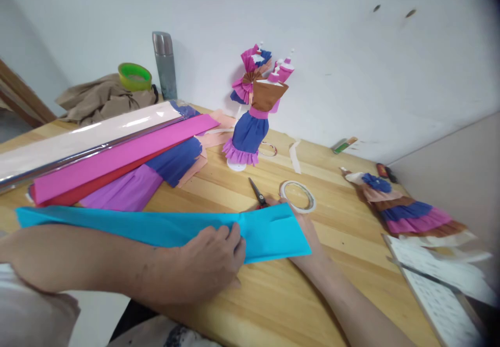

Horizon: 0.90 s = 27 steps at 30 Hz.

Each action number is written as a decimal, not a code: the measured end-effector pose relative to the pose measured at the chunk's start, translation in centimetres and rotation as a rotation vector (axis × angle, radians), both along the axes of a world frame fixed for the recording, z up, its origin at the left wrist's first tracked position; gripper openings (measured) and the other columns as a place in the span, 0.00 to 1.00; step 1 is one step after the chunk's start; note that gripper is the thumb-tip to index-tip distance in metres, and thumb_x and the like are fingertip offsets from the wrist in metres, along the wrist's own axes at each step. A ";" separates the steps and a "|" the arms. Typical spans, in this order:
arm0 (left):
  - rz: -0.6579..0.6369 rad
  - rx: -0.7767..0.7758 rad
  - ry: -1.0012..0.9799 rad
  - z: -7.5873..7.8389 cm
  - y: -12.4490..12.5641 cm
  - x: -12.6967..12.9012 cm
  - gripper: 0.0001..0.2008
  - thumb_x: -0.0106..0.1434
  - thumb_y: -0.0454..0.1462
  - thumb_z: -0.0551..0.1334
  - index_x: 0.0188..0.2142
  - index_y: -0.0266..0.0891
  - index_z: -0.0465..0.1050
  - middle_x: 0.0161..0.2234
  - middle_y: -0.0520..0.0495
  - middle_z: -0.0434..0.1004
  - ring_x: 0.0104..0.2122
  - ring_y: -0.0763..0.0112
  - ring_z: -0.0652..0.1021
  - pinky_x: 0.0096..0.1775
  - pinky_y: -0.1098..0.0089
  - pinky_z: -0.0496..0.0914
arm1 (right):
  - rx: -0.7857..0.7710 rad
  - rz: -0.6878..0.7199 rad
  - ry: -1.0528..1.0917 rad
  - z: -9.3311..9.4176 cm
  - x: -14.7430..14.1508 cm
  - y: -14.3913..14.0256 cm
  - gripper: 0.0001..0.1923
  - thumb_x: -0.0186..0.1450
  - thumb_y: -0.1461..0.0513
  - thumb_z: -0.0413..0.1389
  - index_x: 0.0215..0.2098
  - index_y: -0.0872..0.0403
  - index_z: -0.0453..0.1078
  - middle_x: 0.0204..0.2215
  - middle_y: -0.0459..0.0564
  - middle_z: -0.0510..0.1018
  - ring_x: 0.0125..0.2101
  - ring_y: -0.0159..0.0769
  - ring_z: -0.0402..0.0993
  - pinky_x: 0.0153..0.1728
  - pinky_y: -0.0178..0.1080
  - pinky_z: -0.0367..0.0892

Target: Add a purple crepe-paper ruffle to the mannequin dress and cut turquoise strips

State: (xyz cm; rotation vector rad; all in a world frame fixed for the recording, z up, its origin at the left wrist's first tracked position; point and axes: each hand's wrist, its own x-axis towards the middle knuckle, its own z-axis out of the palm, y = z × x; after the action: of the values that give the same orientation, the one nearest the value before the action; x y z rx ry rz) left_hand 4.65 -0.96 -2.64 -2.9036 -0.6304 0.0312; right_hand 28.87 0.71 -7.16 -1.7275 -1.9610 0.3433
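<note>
The left hand (211, 261) presses flat on the blue paper (164, 227) lying on the bench (351, 232). The right hand (308, 232), mostly hidden, seems to grip scissors (258, 193), cutting. Next needs steady, straight snips.

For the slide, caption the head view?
Left hand presses blue crepe paper while right hand cuts with scissors.

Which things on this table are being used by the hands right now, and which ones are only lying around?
In use:
- left hand, pressing the blue crepe paper
- right hand, mostly hidden behind that sheet
- scissors, at the right hand

Lying about:
- tape roll
- standing paper-dress doll
- lying doll
- pink paper roll
- flask
</note>
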 end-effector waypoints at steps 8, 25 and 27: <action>0.013 -0.188 0.104 1.7 0.3 -0.5 0.12 0.62 0.33 0.61 0.46 0.35 0.73 0.46 0.38 0.75 0.41 0.56 0.76 0.28 0.64 0.68 | -0.042 0.103 0.036 0.3 0.5 0.2 0.08 0.66 0.57 0.54 0.36 0.52 0.73 0.28 0.48 0.79 0.29 0.39 0.77 0.29 0.37 0.69; 0.210 -0.654 -0.160 0.4 7.2 4.0 0.12 0.55 0.42 0.67 0.34 0.36 0.72 0.34 0.46 0.78 0.36 0.61 0.76 0.34 0.66 0.66 | 0.041 0.109 -0.206 0.7 0.7 0.6 0.18 0.65 0.58 0.55 0.53 0.50 0.74 0.36 0.53 0.81 0.33 0.42 0.81 0.29 0.38 0.73; 0.224 -0.814 -0.205 0.7 8.1 3.8 0.11 0.53 0.41 0.67 0.25 0.38 0.66 0.24 0.52 0.71 0.28 0.68 0.73 0.27 0.69 0.60 | 0.035 0.105 -0.151 0.2 1.2 0.7 0.19 0.64 0.58 0.56 0.53 0.51 0.74 0.40 0.54 0.81 0.36 0.44 0.81 0.33 0.41 0.75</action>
State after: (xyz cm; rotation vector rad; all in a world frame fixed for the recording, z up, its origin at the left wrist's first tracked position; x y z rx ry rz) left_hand 8.49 7.10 -1.95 -3.6125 -1.2175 0.0221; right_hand 30.10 1.44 -6.93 -1.6757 -2.1572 0.2192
